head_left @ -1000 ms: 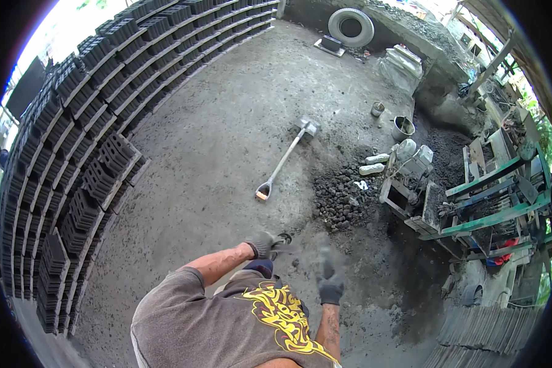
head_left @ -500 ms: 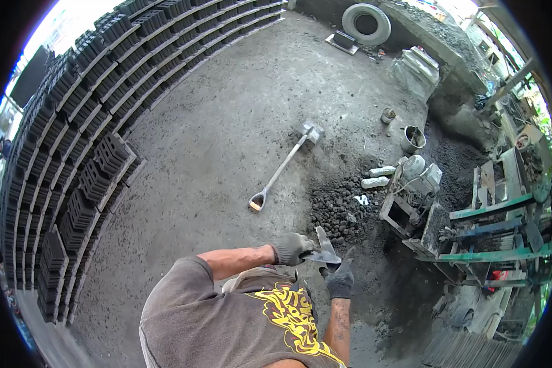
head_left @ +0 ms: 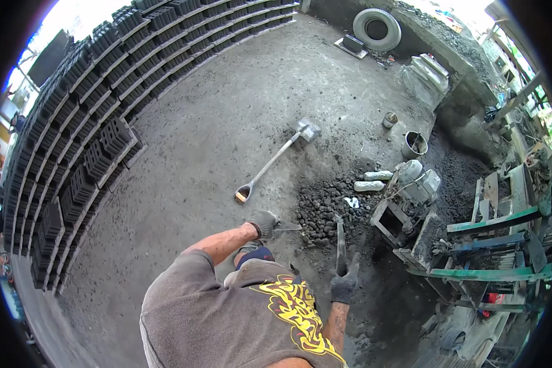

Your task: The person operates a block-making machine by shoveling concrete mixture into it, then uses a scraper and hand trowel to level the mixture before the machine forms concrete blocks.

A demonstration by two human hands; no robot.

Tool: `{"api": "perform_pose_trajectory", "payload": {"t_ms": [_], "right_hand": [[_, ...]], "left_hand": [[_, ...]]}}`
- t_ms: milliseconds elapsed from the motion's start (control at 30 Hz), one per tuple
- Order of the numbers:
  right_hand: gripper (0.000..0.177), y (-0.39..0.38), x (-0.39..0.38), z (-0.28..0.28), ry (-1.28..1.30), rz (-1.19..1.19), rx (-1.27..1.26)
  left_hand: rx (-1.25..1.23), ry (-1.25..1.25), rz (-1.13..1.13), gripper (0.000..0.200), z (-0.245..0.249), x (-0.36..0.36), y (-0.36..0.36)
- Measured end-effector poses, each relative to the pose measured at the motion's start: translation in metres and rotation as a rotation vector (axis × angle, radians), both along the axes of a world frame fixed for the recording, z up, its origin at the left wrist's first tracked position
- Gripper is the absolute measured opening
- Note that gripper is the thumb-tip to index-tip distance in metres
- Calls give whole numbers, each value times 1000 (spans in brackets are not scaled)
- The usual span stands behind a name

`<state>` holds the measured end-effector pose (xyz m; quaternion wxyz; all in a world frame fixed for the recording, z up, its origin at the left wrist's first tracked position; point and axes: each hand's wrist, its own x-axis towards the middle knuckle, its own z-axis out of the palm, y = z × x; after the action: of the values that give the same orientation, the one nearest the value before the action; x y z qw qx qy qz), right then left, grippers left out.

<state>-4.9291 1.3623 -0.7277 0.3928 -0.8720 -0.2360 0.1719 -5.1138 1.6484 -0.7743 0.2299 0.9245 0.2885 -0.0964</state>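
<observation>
My left hand (head_left: 262,223), in a grey work glove, is closed around the handle end of a pointed metal trowel (head_left: 287,227) whose blade points right. My right hand (head_left: 345,286), in a dark glove, grips a long flat metal blade (head_left: 341,244) that stands out forward, away from my body. The handle ends of both tools are hidden in the gloves. A gap separates the two tools. Beyond them lies a heap of dark lumpy material (head_left: 322,211) on the floor.
A shovel (head_left: 273,161) lies on the concrete floor ahead. Stacked concrete blocks on boards (head_left: 98,156) line the left. On the right stand a motor-driven machine (head_left: 414,184), green metal bars (head_left: 497,273) and a bucket (head_left: 414,145). A tyre (head_left: 376,29) leans at the back.
My hands have moved apart. The trowel and the long blade, crossed together before, are now separate; my left hand went left and forward, and the blade in my right hand swung more upright.
</observation>
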Motion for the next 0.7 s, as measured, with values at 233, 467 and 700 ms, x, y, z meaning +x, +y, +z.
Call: {"api": "perform_pose_trajectory", "payload": {"t_ms": [233, 467, 700], "right_hand": [[55, -35, 69, 12, 103, 580, -45], [43, -29, 88, -48, 133, 747, 19], [37, -47, 178, -73, 469, 295, 31]], "left_hand": [[29, -196, 91, 33, 28, 67, -105], [241, -310, 79, 38, 45, 83, -138], [108, -595, 401, 29, 62, 85, -121]]}}
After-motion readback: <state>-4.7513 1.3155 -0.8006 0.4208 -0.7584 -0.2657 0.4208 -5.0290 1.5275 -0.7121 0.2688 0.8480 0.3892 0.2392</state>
